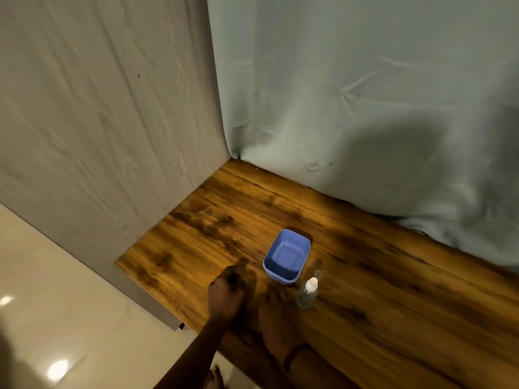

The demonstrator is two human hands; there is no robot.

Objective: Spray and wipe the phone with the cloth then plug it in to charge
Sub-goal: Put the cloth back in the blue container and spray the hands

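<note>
My left hand (228, 290) rests on the wooden table (379, 304), left of a blue plastic tub (287, 256); its fingers look loosely bent and I see nothing in them. My right hand (276, 313) lies flat on the table just in front of the tub, fingertips close to a small clear spray bottle (308, 293) with a white nozzle. The bottle stands upright right of the tub's near corner, with its clear cap (318, 274) behind it. The tub looks empty. No phone, cloth or charger is in view. The picture is dim and slightly blurred.
A pale green curtain (365, 108) hangs along the table's far edge, and a grey panel (98, 122) closes off its left end. Glossy light floor tiles (56, 318) lie to the left below. A dark band circles my right wrist.
</note>
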